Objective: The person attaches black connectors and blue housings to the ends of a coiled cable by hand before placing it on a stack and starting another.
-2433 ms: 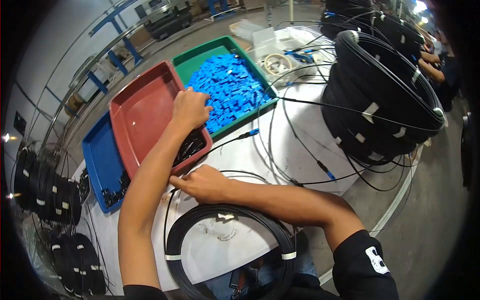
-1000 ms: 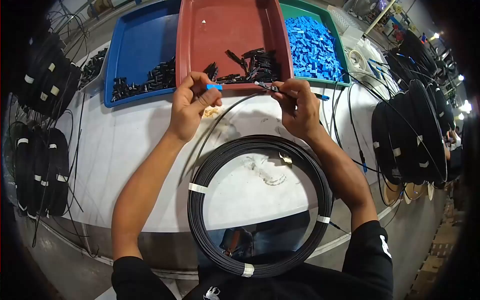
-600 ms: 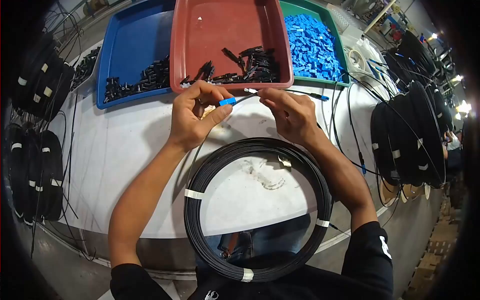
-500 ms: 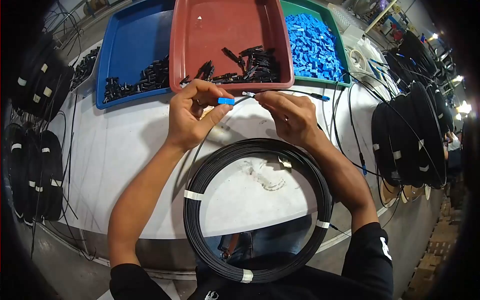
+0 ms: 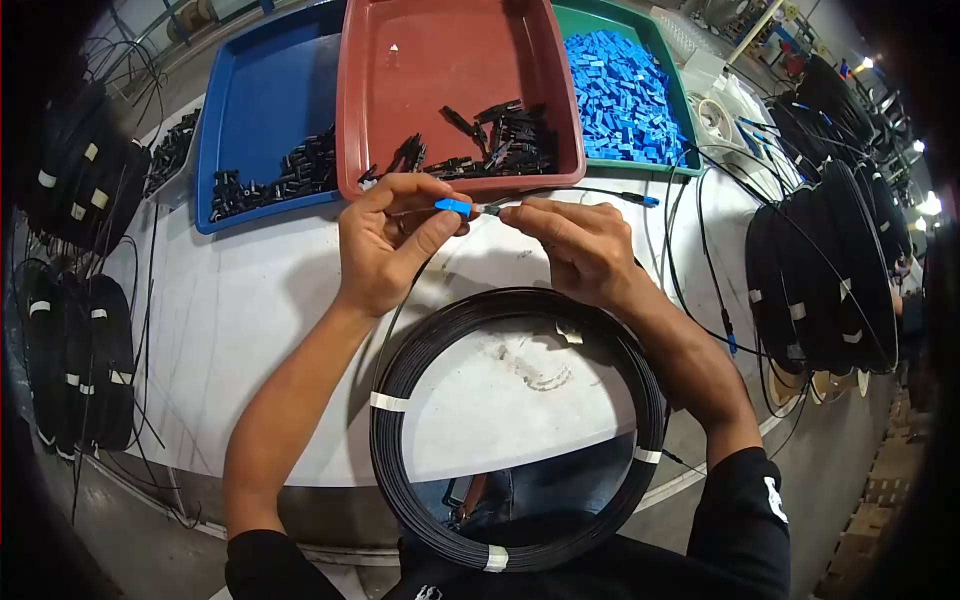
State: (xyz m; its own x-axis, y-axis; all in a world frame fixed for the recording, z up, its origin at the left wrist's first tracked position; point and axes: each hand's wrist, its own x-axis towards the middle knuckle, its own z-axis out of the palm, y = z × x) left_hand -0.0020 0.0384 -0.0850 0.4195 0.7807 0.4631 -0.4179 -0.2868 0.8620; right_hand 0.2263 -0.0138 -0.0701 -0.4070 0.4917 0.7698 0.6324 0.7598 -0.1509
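My left hand (image 5: pixel 395 240) pinches a small blue plastic connector housing (image 5: pixel 453 207) between thumb and index finger. Facing it, my right hand (image 5: pixel 575 240) grips the end of a black cable; the cable's connector tip (image 5: pixel 487 209) meets the open right end of the housing. Whether the tip sits inside or only touches cannot be made out. Below both hands lies a coil of black cable (image 5: pixel 385 440), bound with white tape, hanging partly over the table's front edge.
Behind the hands stand a blue tray (image 5: pixel 265 75) and a red tray (image 5: pixel 430 60) with black parts, and a green tray (image 5: pixel 690 150) full of blue housings. Cable coils (image 5: pixel 820 280) hang at the right, others (image 5: pixel 80 350) at the left. Loose cables cross the white table (image 5: pixel 300 400).
My right hand has brought the cable tip left, closing the gap to the blue housing. The housing has tilted slightly in my left fingers.
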